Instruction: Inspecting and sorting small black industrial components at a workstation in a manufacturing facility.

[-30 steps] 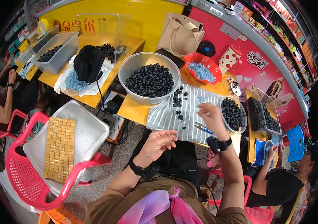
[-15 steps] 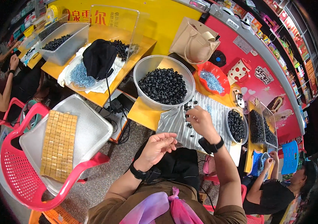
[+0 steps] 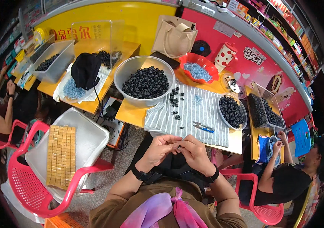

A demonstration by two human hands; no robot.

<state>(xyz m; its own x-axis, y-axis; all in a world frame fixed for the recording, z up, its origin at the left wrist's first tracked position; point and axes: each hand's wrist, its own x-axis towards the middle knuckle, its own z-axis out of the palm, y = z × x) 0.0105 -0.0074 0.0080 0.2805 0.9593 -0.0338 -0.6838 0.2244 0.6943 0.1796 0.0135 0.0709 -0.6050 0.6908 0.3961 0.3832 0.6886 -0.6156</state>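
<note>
Right hand (image 3: 195, 152) has withdrawn from above the cloth to join the left hand (image 3: 158, 151). Tabletop (image 3: 128, 114): near edge just beyond both hands. Striped cloth (image 3: 210, 112): open strip separates loose black beads (image 3: 174, 100) from blue-handled tool (image 3: 204, 127). Fingers (image 3: 187, 145) of both hands: pinching a small dark piece (image 3: 178, 147), mostly hidden, before that edge.

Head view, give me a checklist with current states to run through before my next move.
1. Left hand and right hand together at the fingertips: ok.
2. A piece securely pinched between them: cannot tell, too small and partly hidden.
3. Blue-handled tool lying on the striped cloth, clear of both hands: ok.
4. All black pieces in containers: not ok, loose ones lie on the cloth.
5. Large clear bowl upright: ok.
6. Red dish stocked with blue pieces: ok.
</note>
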